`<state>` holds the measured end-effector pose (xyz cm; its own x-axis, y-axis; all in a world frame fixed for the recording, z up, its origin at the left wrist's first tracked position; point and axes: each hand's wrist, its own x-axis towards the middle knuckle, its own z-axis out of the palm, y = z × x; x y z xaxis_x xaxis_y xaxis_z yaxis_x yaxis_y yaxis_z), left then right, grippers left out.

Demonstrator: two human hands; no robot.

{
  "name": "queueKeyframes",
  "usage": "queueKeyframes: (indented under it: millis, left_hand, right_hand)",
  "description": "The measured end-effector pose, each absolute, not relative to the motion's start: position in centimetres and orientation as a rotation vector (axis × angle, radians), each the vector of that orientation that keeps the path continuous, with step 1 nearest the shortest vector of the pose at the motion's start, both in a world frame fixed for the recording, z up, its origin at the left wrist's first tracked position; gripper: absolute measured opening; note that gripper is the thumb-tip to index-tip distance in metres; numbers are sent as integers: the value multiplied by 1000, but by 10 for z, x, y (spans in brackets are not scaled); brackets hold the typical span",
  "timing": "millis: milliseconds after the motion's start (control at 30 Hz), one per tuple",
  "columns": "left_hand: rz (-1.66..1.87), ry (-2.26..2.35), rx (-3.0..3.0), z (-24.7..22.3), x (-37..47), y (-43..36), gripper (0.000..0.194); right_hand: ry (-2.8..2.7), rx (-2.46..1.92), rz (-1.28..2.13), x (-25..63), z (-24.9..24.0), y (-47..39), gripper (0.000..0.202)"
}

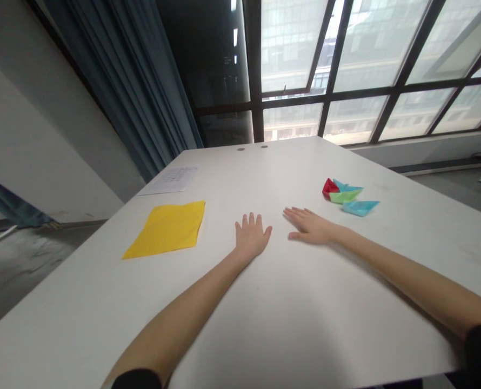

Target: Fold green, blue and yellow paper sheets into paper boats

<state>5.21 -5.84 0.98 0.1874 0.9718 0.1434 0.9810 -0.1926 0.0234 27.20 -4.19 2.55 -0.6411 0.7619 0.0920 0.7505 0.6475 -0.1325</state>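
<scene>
My left hand (252,236) lies flat on the white table (265,302), its fingers spread and holding nothing. To its right, my right hand (310,227) also rests palm down with the thumb apart from the fingers. A yellow sheet of paper (167,229) lies flat to the left of my left hand. Beyond my right hand is a small group of folded paper pieces: a red one (329,188), a green one (345,196) and two blue ones, the nearer blue piece (360,208) lying slightly apart.
A white printed sheet (171,180) lies at the table's far left, behind the yellow paper. Two round grommets sit near the far edge. A blue curtain (131,75) hangs behind on the left, and framed windows (293,48) stand beyond the table.
</scene>
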Motion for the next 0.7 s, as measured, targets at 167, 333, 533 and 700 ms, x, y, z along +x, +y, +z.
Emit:
queueKeyframes:
  millis: [167,333,533,700]
  left_hand:
    - [-160,-1956,-2359,10,52,-59,60]
    - [-143,-1960,-2382,9,50,-59,61]
    - [-93,-1966,-2465,23,45,-61,58]
    - [-15,-1943,-2424,57,14,-44,44]
  right_hand:
    - [-2727,-1280,172,269,9,-48,74]
    - [-2698,-1271,192,269,11,-48,72]
    - [-2669,-1258,202,268,15,-52,70]
    - [-2678,-1264,203,267,18,-54,69]
